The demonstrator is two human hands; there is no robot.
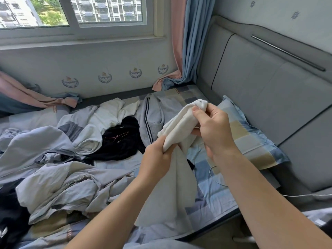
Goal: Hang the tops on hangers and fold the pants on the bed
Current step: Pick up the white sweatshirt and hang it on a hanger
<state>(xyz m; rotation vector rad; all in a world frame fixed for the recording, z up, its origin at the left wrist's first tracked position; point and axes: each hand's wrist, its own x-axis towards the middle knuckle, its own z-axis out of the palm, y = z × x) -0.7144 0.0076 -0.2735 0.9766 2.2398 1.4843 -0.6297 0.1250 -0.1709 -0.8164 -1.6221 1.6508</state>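
Above the bed (215, 194), beside the pillow (251, 139), the left hand (158, 155) and right hand (213, 128) both grip a white garment (177, 128), seemingly sorting it; next, identify top or pants.

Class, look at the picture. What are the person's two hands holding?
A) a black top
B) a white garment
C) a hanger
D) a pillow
B: the left hand and the right hand both grip the white garment, which is lifted above the bed, while the black top lies untouched.
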